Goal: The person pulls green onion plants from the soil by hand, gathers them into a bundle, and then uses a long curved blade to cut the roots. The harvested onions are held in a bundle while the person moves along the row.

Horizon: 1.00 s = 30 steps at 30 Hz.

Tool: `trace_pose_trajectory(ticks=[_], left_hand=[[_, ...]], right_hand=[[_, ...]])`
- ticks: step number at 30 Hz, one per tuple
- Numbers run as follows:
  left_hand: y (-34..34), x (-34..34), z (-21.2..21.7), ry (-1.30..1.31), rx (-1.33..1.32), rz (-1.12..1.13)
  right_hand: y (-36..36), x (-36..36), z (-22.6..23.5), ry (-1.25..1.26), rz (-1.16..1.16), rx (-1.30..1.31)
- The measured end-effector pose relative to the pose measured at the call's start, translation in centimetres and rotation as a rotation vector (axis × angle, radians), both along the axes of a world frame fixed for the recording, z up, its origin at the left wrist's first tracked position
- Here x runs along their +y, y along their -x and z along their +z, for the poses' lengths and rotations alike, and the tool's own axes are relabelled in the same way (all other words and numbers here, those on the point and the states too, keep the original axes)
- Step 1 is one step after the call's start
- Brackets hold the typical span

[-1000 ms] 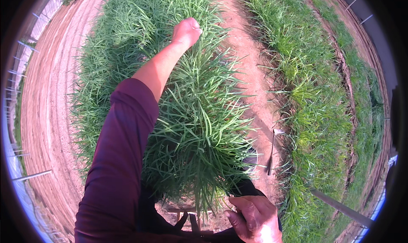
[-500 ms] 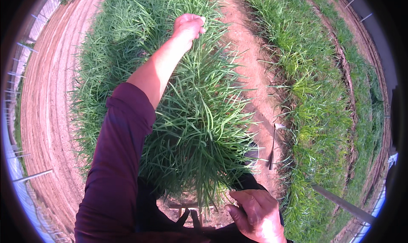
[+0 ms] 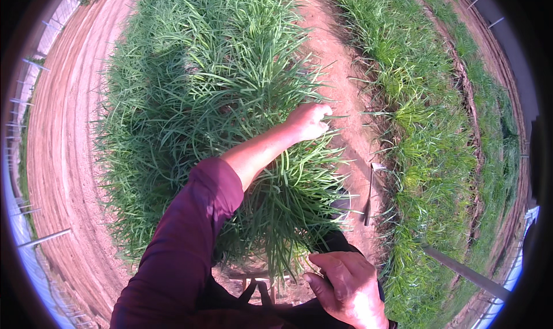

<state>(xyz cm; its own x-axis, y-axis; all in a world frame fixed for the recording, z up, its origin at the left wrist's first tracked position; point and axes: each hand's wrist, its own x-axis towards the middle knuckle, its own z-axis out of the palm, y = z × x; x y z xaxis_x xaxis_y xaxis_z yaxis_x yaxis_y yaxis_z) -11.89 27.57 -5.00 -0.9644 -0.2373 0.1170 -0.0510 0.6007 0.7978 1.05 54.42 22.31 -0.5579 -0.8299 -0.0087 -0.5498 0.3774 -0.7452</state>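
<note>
Left hand (image 3: 309,122) shifts closer, so reach now meets nearer leaves (image 3: 296,170); right hand (image 3: 348,286) stays. Fingers on both curled; can't tell if grasping.

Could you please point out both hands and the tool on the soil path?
Left hand (image 3: 307,122), head view: its back.
Right hand (image 3: 352,283), head view: its back.
Tool (image 3: 368,205), head view: its dark handle.

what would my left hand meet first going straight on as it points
Once clear of the near leaves, the left hand would likely cross the soil path and first meet the right-hand plants; depth is unclear.
</note>
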Motion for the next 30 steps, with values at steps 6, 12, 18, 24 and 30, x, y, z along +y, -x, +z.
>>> trace_pose_trajectory(ticks=[6,12,18,24,30], left_hand=[[-1.0,-5.1,-0.5,-0.013,-0.093,0.197],[-7.1,-4.3,5.0,-0.342,-0.183,0.112],[-19.1,1.2,16.3,-0.304,-0.165,-0.112],[-25.9,4.3,19.4,-0.121,-0.213,-0.275],[-29.2,2.3,18.1,0.294,-0.431,-0.45]], right_hand=[[0.4,1.1,-0.2,0.029,-0.013,-0.037],[1.9,1.2,-1.1,-0.019,0.002,-0.029],[8.3,-2.6,-6.2,0.006,-0.046,-0.16],[21.3,-8.6,-17.6,-0.215,-0.316,-0.06],[28.2,-15.0,-26.3,-0.219,-0.487,-0.121]])
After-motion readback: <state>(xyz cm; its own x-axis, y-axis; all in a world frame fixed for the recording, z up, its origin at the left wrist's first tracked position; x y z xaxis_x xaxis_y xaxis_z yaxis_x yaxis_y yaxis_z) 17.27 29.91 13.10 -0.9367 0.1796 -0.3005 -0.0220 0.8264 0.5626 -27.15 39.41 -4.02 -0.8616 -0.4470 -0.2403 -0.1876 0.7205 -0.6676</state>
